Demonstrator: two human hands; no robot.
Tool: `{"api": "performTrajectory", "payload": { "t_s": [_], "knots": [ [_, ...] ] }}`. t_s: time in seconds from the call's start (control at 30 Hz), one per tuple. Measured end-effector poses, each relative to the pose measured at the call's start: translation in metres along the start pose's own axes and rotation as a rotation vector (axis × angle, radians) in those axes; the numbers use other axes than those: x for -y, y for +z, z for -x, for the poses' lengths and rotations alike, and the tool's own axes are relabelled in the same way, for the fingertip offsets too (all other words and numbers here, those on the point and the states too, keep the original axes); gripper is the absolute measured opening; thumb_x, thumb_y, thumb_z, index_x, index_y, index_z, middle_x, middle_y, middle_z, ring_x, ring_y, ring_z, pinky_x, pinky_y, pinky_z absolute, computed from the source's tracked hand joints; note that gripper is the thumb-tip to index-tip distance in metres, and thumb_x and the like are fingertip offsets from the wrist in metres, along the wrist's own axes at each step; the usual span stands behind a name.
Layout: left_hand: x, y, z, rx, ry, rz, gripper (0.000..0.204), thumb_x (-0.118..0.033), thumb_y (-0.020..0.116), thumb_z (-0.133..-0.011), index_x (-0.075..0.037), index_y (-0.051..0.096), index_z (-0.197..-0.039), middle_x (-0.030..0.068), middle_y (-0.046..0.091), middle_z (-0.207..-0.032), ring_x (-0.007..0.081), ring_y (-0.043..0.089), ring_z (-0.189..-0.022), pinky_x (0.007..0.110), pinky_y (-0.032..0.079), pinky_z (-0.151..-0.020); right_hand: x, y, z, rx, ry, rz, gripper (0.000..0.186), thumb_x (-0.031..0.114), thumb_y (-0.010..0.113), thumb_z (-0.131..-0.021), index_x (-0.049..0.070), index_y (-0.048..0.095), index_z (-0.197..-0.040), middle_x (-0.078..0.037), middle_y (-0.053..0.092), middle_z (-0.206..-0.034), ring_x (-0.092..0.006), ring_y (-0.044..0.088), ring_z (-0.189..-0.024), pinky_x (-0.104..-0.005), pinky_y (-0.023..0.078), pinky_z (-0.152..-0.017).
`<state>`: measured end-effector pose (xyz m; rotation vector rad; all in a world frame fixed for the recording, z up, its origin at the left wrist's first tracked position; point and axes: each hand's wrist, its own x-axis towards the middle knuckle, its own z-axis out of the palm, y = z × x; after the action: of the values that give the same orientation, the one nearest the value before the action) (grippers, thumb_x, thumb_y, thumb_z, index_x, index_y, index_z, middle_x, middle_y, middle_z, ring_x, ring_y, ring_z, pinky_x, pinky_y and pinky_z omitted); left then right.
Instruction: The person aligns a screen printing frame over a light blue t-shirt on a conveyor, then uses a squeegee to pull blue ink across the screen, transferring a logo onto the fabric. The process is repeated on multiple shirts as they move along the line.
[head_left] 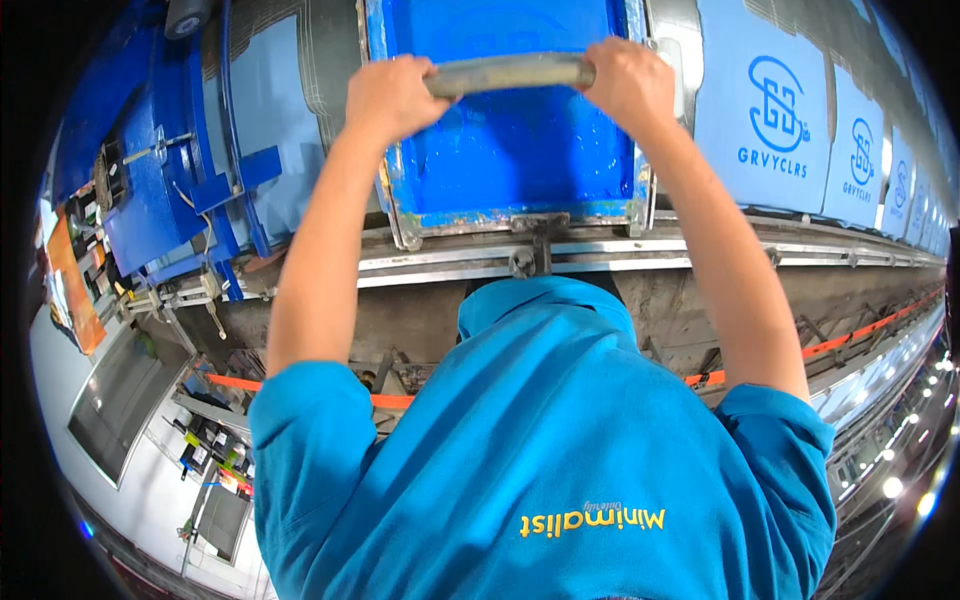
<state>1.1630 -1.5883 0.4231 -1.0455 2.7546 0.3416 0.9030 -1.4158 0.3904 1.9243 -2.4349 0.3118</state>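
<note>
Both my hands grip one long, pale, worn squeegee [512,73], held level across a printing screen. My left hand [390,97] wraps round its left end, and my right hand [630,88] is closed round the right end. Beneath it lies the screen's mesh, covered with wet, glossy blue ink [520,150]. The screen's frame [490,216] is smeared with ink and sits on a metal rail. Whether the squeegee's lower edge touches the mesh cannot be made out, as the handle and glare hide it.
Light blue fabric panels [765,110] with a darker blue printed emblem lie in a row to the right. Plain light blue pieces [270,130] are at the left, near blue metal brackets [262,166]. A metal rail [440,262] runs along the table's near edge; an orange strip [390,401] is below.
</note>
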Motion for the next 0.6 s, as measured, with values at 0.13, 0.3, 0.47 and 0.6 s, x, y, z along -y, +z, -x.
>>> {"api": "performTrajectory", "payload": {
  "t_s": [0.13,0.3,0.47,0.6],
  "knots": [
    [-0.024,0.031,0.080,0.024,0.011,0.029,0.044,-0.042,0.078,-0.074,-0.015,0.079,-0.110,0.0130,0.075,-0.101,0.0360,0.072,-0.094,0.049,0.058,-0.083,0.024,-0.002,0.083,-0.056,-0.004,-0.067,0.025,0.025,0.088,-0.065,0.015,0.073,-0.082,-0.003,0.067,-0.082,-0.0242,0.069,-0.080,-0.0406,0.056,-0.072],
    [-0.056,0.023,0.132,-0.022,0.042,0.066,0.045,-0.044,0.082,-0.075,-0.012,0.080,-0.107,0.0129,0.076,-0.100,0.0359,0.072,-0.093,0.048,0.057,-0.084,0.041,-0.033,0.128,0.011,-0.037,-0.133,0.025,0.029,0.087,-0.068,0.013,0.073,-0.081,-0.005,0.067,-0.083,-0.0257,0.069,-0.081,-0.0418,0.055,-0.074],
    [-0.032,-0.020,0.067,0.217,0.007,0.031,0.052,-0.061,0.077,-0.081,-0.014,0.083,-0.103,0.0167,0.077,-0.091,0.0380,0.073,-0.089,0.049,0.058,-0.080,0.014,-0.040,0.059,0.170,-0.021,-0.193,0.035,0.044,0.087,-0.074,0.012,0.073,-0.080,-0.007,0.071,-0.083,-0.0295,0.071,-0.083,-0.0450,0.057,-0.071],
    [-0.003,-0.054,-0.027,0.183,0.028,0.000,0.053,-0.063,0.074,-0.083,-0.012,0.082,-0.095,0.0186,0.076,-0.086,0.0399,0.073,-0.085,0.050,0.058,-0.078,-0.005,-0.043,-0.033,0.142,0.041,-0.116,0.040,0.051,0.086,-0.074,0.013,0.075,-0.082,-0.008,0.073,-0.084,-0.0316,0.073,-0.082,-0.0457,0.058,-0.070]
  ]
}}
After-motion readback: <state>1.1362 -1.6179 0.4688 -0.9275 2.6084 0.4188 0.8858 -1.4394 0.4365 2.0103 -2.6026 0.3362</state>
